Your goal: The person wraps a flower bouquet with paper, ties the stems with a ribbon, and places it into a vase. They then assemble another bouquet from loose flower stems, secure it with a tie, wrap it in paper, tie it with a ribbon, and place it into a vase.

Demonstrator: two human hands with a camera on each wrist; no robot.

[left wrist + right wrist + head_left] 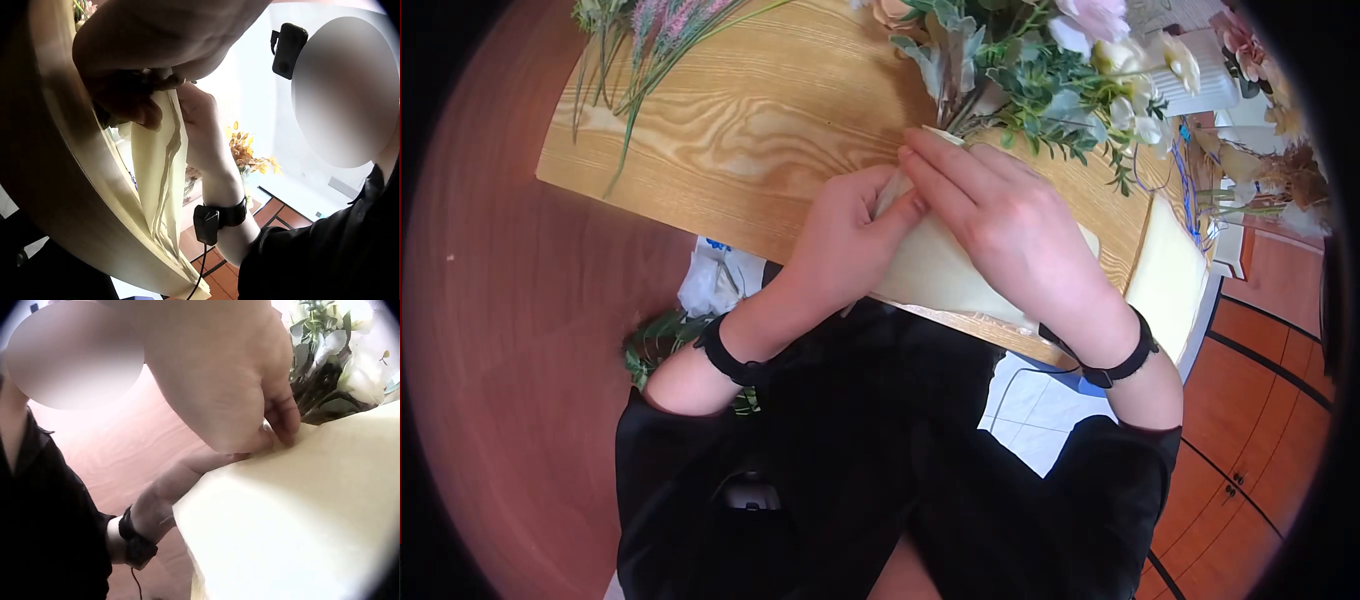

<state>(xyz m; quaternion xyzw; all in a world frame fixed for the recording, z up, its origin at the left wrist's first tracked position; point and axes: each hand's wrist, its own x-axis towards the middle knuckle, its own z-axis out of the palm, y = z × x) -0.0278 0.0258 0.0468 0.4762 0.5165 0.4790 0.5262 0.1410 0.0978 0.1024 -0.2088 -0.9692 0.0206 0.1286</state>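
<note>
A sheet of cream wrapping paper (945, 275) lies gathered at the stems of a bouquet of artificial flowers (1060, 95) near the table's front edge. My left hand (845, 240) grips the paper from the left, its thumb pointing toward the right hand. From the other side my right hand (1025, 215) pinches the paper at the stems, fingers close together over the fold. In the right wrist view, the fingertips (287, 428) sit on the upper edge of the paper, just below the leaves. Folded layers of the paper (159, 169) hang beneath both hands in the left wrist view. The gripped stems are mostly hidden.
Loose pink and green flower stems (640, 85) lie at the table's far left. More cream sheets (1170, 265) rest along the right edge, near blue cord (1190, 200) and a white ribbed container (1195, 75). A plastic bag (710, 285) and greenery are below the table.
</note>
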